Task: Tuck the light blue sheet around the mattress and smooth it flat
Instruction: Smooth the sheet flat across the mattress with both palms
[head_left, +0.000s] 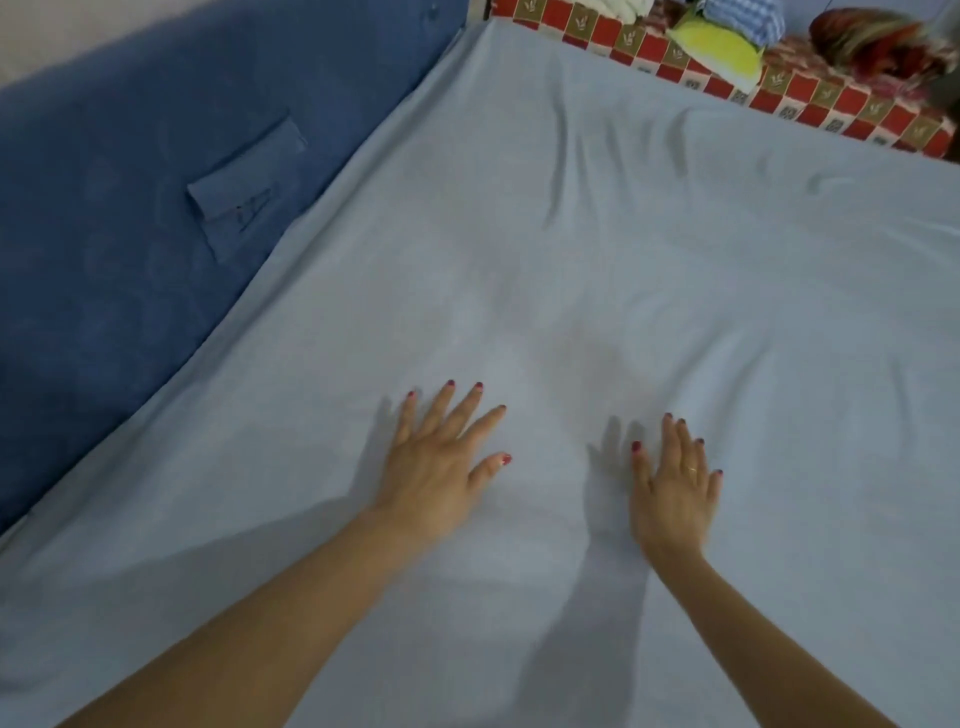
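The light blue sheet (597, 291) covers the mattress and fills most of the view. Creases run across its far part, near the top and the right. My left hand (436, 467) lies flat on the sheet near the middle, palm down, fingers spread. About a hand's width to its right, my right hand (675, 488) also rests palm down with fingers apart and a ring on one finger. Neither hand holds anything. The sheet's left edge runs diagonally along the wall side.
A dark blue surface (135, 218) with a paler patch borders the bed on the left. Beyond the far edge lies a red and olive checkered cloth (810, 98). On it sit a yellow item (722, 54), folded fabrics and a red bundle (872, 36).
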